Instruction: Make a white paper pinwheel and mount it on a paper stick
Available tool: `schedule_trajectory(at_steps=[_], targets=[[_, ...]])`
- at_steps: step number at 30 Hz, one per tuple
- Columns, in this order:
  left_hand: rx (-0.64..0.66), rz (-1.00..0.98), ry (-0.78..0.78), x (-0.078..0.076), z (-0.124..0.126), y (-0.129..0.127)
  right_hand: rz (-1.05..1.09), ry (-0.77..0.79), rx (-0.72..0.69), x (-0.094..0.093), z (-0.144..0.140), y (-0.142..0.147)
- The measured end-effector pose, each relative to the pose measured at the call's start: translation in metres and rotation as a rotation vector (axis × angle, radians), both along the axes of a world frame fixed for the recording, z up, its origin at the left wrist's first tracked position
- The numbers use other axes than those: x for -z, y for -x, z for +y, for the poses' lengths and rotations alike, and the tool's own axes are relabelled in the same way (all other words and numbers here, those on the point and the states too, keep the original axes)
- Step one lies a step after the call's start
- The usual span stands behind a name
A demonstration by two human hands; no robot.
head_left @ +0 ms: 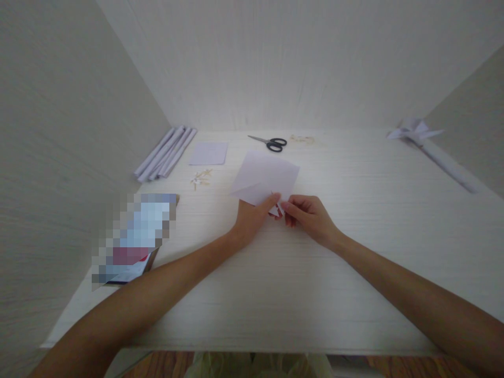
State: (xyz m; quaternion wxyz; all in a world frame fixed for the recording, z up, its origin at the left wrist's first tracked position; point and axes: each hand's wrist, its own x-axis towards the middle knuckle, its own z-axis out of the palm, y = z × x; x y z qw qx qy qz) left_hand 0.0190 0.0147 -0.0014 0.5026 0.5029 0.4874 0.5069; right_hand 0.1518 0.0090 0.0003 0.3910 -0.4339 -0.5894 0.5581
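white paper sheet (270, 170), one, is pinched between the fingers of my left hand (255, 214) and right hand (311, 218); beyond, i count one pair of scissors (269, 142).

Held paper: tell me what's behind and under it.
Behind the paper lie scissors on the table. The left hand has its thumb on top and fingers underneath; those fingers are mostly covered, as is the table directly below.
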Motion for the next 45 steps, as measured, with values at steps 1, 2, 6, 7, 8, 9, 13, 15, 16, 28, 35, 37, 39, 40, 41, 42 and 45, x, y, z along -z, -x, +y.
schedule_trajectory(at_steps=[1, 2, 6, 7, 8, 9, 13, 15, 16, 28, 35, 37, 39, 40, 41, 42, 45], targets=[[-0.001, -0.005, 0.0, -0.0003, 0.0, -0.0003, 0.003, 0.003, -0.002, 0.0003, 0.0001, -0.0002], [-0.005, -0.012, 0.002, -0.0005, 0.0, -0.0005, 0.006, 0.006, -0.002, 0.0006, 0.0002, -0.0004], [-0.035, -0.022, 0.006, -0.0019, -0.0001, -0.0007, 0.002, 0.014, -0.015, 0.0, -0.0005, -0.0006], [-0.045, -0.016, 0.01, -0.0023, -0.0002, -0.0005, 0.004, 0.017, -0.019, -0.0005, -0.0008, -0.0006], [-0.053, -0.008, 0.015, -0.0026, -0.0002, -0.0003, 0.009, 0.022, -0.022, -0.0009, -0.0011, -0.0007], [-0.058, 0.001, 0.019, -0.0027, -0.0002, -0.0001, 0.017, 0.027, -0.025, -0.0012, -0.0013, -0.0008], [-0.053, 0.016, 0.02, -0.0012, -0.0001, 0.0001, 0.051, 0.034, -0.047, -0.0012, -0.0009, -0.0016], [-0.064, 0.012, 0.015, 0.0002, 0.0003, 0.0, 0.061, 0.029, -0.055, -0.0004, -0.0003, -0.002], [-0.073, 0.011, 0.016, 0.0009, 0.0005, 0.0001, 0.063, 0.026, -0.057, 0.0, -0.0001, -0.0021], [-0.064, 0.002, 0.014, -0.0007, 0.0006, -0.0002, 0.097, 0.028, -0.044, 0.0012, -0.0004, -0.0021], [-0.058, -0.035, 0.046, -0.0047, -0.001, -0.0016, 0.103, 0.023, -0.035, 0.0031, 0.001, -0.0025], [-0.063, -0.035, 0.041, -0.0031, -0.0004, -0.0011, 0.105, 0.029, -0.033, 0.0026, 0.0008, -0.0025], [-0.06, -0.032, 0.032, -0.0015, 0.0002, -0.0008, 0.114, 0.033, -0.034, 0.0022, 0.0005, -0.0023], [-0.055, -0.026, 0.031, -0.0009, 0.0004, -0.0008, 0.122, 0.033, -0.035, 0.0022, 0.0005, -0.0022], [-0.057, -0.021, 0.031, -0.0006, 0.0006, -0.0008, 0.131, 0.033, -0.033, 0.0023, 0.0004, -0.0022], [-0.062, -0.017, 0.033, -0.0006, 0.0007, -0.001, 0.142, 0.035, -0.03, 0.0025, 0.0004, -0.0022], [-0.075, -0.014, 0.029, -0.0013, 0.0008, -0.0017, 0.166, 0.041, -0.029, 0.0034, 0.0005, -0.0028]])
